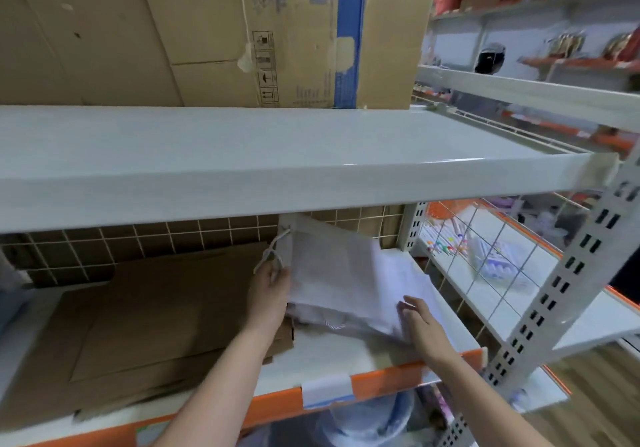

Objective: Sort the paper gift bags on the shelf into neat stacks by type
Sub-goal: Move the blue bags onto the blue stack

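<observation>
A: Status on the shelf (346, 353)?

B: White bags (349, 280) sit at the right end of the lower shelf, tilted up off the board. Brown bags (156, 311) lie flat, filling the left and middle. So the types are already roughly split.

A: Hands?

B: Left hand (273, 291) is closed on the left edge of the top white bag, near its cord handle (273, 251), which hangs loose above the fingers. Right hand (420, 322) is flat and open, palm pressing on the lower right corner of the white pile. It grips nothing.

A: So it's squaring the white stack?

B: That's my read. Frame's blurred, so I can't count the bags or see whether the edges line up.

A: How to do it well?

B: Keep the right palm down as an anchor. Lower the lifted bag so its edges match the ones beneath. Tuck the cord under or flat so it doesn't prop up the next layer. There's more white stuff crumpled under the pile near the left wrist. Pull that out and flatten it first, or the stack will rock.

A: Risks?

B: The white pile touches or overlaps the brown bags' right edge. Leave a gap between them. There's little headroom under the upper shelf (277, 156), so slide, don't lift high.
</observation>
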A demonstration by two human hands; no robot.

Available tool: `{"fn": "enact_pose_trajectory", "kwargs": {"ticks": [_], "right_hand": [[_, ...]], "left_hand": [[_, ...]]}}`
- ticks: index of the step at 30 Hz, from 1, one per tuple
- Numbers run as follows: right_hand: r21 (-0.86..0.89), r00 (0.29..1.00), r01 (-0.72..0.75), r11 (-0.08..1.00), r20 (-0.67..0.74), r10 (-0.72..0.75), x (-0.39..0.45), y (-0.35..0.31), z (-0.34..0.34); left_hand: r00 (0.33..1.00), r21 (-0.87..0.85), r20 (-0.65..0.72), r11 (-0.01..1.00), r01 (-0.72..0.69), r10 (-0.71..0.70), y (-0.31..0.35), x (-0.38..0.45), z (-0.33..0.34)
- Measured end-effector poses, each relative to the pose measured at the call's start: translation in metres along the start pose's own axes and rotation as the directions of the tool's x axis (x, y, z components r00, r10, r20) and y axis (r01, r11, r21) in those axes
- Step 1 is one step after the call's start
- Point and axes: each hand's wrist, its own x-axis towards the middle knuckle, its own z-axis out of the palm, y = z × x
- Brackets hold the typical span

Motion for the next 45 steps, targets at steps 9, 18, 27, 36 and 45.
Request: {"fn": "enact_pose_trajectory", "kwargs": {"ticks": [9,18,27,36,45], "right_hand": [[-0.492,0.985,0.163,0.855,0.128,-0.114,0.000,0.001,0.008],[-0.530,0.988,0.152,0.835,0.068,-0.137,-0.003,-0.009,0.011],[-0.557,0.940,0.280,0.782,-0.005,-0.340,-0.034,-0.061,0.036],[-0.565,0.895,0.412,0.715,0.104,-0.433,-0.095,-0.127,0.111],[-0.571,0.831,0.526,0.630,0.189,-0.523,-0.184,-0.183,0.219]], "left_hand": [[0.995,0.671,0.096,0.736,-0.092,0.037,-0.046,0.010,0.028],[0.976,0.688,0.205,0.699,-0.194,0.069,-0.032,0.001,0.010],[0.978,0.885,0.136,0.424,-0.192,0.157,0.000,-0.028,-0.048],[0.948,0.923,0.029,0.355,-0.147,0.316,0.021,-0.076,-0.174],[0.949,0.924,-0.119,0.382,-0.002,0.293,0.020,-0.131,-0.333]]}}
